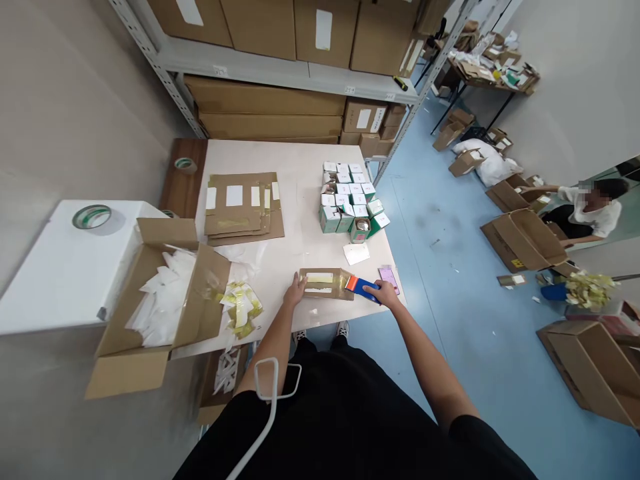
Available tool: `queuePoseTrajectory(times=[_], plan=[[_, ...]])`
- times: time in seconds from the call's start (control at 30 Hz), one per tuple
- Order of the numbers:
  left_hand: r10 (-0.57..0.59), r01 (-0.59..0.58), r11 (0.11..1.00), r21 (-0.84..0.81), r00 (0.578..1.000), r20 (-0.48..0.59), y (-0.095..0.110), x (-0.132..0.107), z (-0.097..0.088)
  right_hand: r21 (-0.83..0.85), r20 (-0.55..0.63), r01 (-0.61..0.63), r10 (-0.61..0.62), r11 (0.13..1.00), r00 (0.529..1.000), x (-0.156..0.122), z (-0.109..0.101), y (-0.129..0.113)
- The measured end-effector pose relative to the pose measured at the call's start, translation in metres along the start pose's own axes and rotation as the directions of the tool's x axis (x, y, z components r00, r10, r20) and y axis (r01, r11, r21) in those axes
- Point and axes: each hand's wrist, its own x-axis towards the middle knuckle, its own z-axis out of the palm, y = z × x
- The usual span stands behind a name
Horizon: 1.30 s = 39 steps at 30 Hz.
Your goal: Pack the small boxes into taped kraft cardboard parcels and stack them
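Note:
A small brown cardboard piece (327,295) with white label strips and shiny tape lies at the table's front edge; whether it is a flat sheet or a closed box is hard to tell. My left hand (296,291) grips its left end. In my right hand (385,293) is a blue scraper (367,289) with an orange head, which touches the cardboard's right end. A pink phone (389,277) lies just beyond that hand. Farther back on the table are a white paper slip (356,253) and several green-and-white small boxes (345,199) in a block.
Stacked flat cardboard (245,207) lies on the table's left. An open carton (200,300) holds white sheets, beside crumpled tape and labels (241,308). A tape roll (91,217) rests on a white surface. Shelves with cartons (270,107) stand behind. At right, a person (585,207) sits among boxes.

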Motion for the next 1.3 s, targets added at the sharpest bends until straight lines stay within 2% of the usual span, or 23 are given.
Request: queuePoseTrajectory(times=[0.1,0.17,0.23,0.3,0.37,0.43,0.47,0.6,0.7,0.8,1.0,1.3], plan=[[-0.096,0.096,0.995,-0.029,0.995,0.003,-0.009,0.003,-0.023,0.019,0.000,0.037,-0.037,0.999,0.999,-0.007,0.018,-0.036],[-0.109,0.106,0.992,-0.069,0.993,-0.040,-0.010,0.004,-0.040,-0.025,-0.008,0.075,-0.075,0.997,0.997,-0.010,0.029,-0.061],[-0.049,0.035,0.990,-0.140,0.994,-0.101,-0.007,0.003,-0.056,-0.096,-0.005,0.106,-0.107,0.990,0.994,-0.012,0.039,-0.087],[0.055,-0.090,0.967,-0.237,0.987,-0.148,0.000,-0.001,-0.066,-0.162,0.012,0.116,-0.115,0.980,0.993,-0.011,0.048,-0.113],[0.170,-0.212,0.924,-0.318,0.973,-0.154,0.008,-0.008,-0.069,-0.221,0.033,0.119,-0.114,0.968,0.993,-0.008,0.056,-0.138],[0.242,-0.260,0.885,-0.386,0.966,-0.095,0.014,-0.015,-0.066,-0.271,0.049,0.124,-0.115,0.954,0.992,-0.004,0.062,-0.160],[0.218,-0.232,0.890,-0.393,0.973,-0.081,0.016,-0.019,-0.063,-0.292,0.057,0.130,-0.118,0.948,0.991,-0.002,0.064,-0.169],[0.094,-0.142,0.898,-0.417,0.986,-0.135,0.012,-0.032,-0.051,-0.352,0.094,0.171,-0.147,0.920,0.985,0.008,0.068,-0.193],[0.060,-0.120,0.924,-0.363,0.984,-0.170,0.005,-0.037,-0.046,-0.371,0.135,0.191,-0.150,0.909,0.979,0.015,0.065,-0.197],[0.076,-0.142,0.918,-0.370,0.979,-0.188,0.002,-0.038,-0.038,-0.371,0.186,0.219,-0.159,0.902,0.970,0.021,0.058,-0.193],[0.088,-0.173,0.865,-0.471,0.976,-0.198,0.015,-0.036,-0.019,-0.390,0.206,0.281,-0.215,0.877,0.955,0.030,0.037,-0.173],[0.101,-0.166,0.928,-0.335,0.974,-0.203,0.022,-0.042,-0.025,-0.368,0.200,0.282,-0.221,0.886,0.955,0.036,-0.009,-0.128]])
